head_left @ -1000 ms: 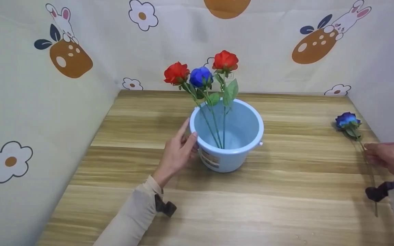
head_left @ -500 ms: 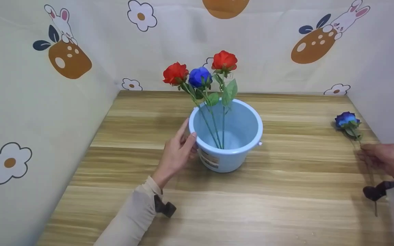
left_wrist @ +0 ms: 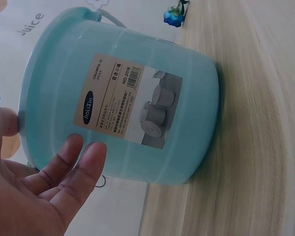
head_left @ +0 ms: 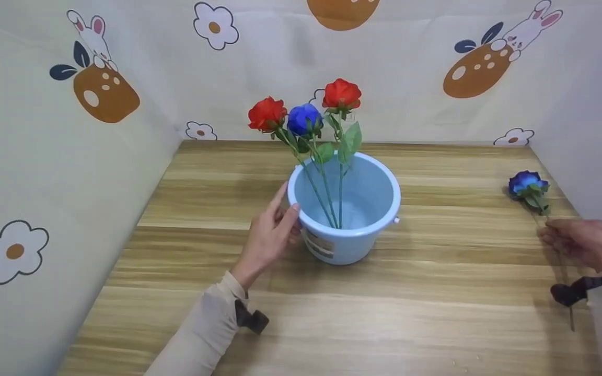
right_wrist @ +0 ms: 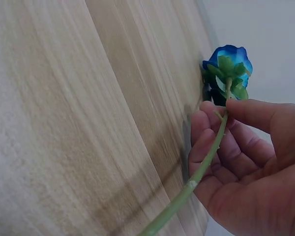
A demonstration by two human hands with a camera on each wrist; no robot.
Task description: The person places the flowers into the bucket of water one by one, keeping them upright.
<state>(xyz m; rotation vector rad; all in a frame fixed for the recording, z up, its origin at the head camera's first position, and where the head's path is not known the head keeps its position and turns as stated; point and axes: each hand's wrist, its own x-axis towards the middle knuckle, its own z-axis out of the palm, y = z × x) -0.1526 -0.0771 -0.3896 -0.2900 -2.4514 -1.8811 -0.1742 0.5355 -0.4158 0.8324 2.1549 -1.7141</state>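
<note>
My left hand [head_left: 269,235] touches the near-left rim of a light blue bucket [head_left: 350,243], thumb and index finger spread along its outer edge. In the left wrist view, the other fingers [left_wrist: 91,160] stay relaxed beside the bucket's label [left_wrist: 128,101]. Two red roses [head_left: 342,94] and a blue rose [head_left: 305,120] stand in the bucket, leaning left and back. At the far right, my right hand [head_left: 591,243] pinches the green stem [right_wrist: 206,160] of another blue rose [head_left: 527,185] between thumb and fingers, just under its leaves. Its bloom lies low over the table.
The wood-grain table [head_left: 384,324] meets patterned cloth walls [head_left: 405,68] at the back and on both sides. The right wall stands close behind the right hand and the held rose. Black wrist mounts [head_left: 567,293] jut from both sleeves.
My right hand has moved a little left, and the blue rose has shifted slightly left with it. The left hand and the bucket hold their place.
</note>
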